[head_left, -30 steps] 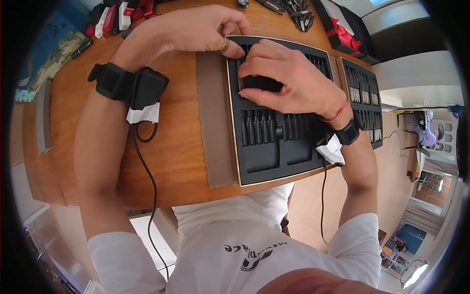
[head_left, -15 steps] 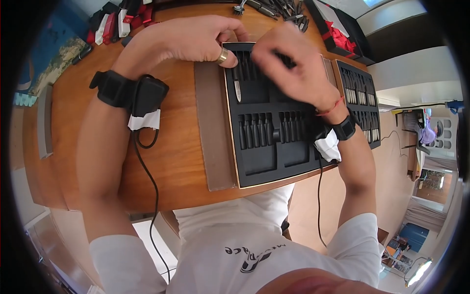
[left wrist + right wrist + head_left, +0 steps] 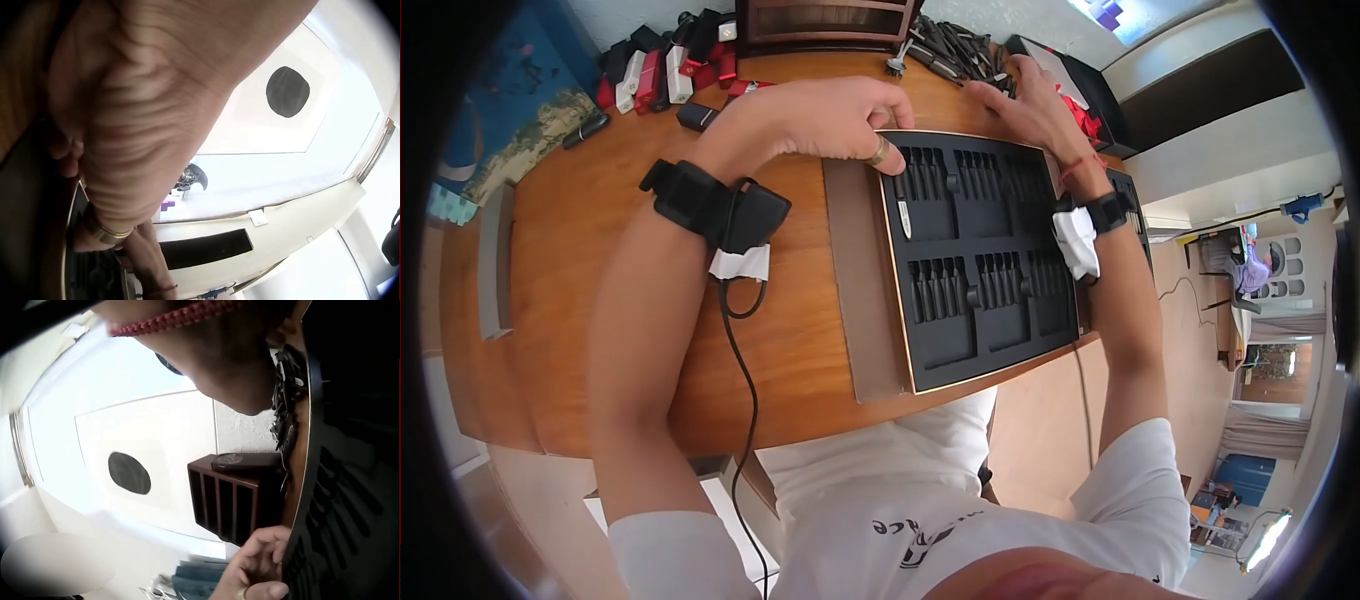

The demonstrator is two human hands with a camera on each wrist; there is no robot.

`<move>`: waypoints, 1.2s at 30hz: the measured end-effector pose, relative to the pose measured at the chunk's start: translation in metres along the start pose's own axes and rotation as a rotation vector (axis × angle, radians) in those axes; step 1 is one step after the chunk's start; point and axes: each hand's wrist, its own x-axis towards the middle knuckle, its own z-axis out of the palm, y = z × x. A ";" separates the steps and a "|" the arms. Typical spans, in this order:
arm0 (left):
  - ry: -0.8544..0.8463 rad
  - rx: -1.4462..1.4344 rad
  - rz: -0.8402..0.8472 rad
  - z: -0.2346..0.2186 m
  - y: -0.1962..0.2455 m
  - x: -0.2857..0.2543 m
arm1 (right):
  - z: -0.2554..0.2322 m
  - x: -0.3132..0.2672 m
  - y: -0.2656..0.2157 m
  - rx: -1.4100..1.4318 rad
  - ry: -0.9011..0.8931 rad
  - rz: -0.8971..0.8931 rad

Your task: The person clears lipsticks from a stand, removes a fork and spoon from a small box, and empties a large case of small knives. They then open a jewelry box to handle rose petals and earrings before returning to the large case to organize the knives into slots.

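A black compartment case point(image 3: 960, 230) with a gold-coloured rim lies on the table, rows of slim black handles set in its slots. One knife point(image 3: 904, 215) lies in the far left slot, its silver blade showing. My left hand point(image 3: 830, 115) grips the case's far left corner, thumb over the rim beside that knife and fingers outside. Beyond the case's far right corner, my right hand point(image 3: 1038, 112) reaches out with nothing visible between its parted thumb and fingers. It is nearest to a pile of black-handled tools point(image 3: 955, 50).
A second case point(image 3: 1128, 205) stands to the right, partly hidden by the right arm. Farther back are a dark wooden rack point(image 3: 825, 22), a box with red ribbon point(image 3: 1080, 100) and a heap of red, white and black boxes point(image 3: 665, 75). Cables hang from both wrists.
My right hand has left the case and moved away toward the far right, near the pile. The knife blade at the left slot has come into view. The left hand stays at the corner.
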 end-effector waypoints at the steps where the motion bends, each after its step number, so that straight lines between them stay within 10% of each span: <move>1: 0.004 0.003 -0.002 0.000 0.000 0.000 | -0.004 0.007 -0.002 0.002 0.003 -0.004; 7: -0.004 -0.052 0.024 -0.001 -0.001 0.000 | -0.007 0.055 -0.028 -0.125 -0.358 0.266; 21: 0.007 -0.015 0.100 0.001 -0.009 0.003 | 0.007 0.101 -0.048 -0.111 -0.428 0.079; 36: -0.043 -0.011 0.048 -0.003 -0.001 -0.001 | 0.015 0.082 -0.025 0.023 -0.114 -0.030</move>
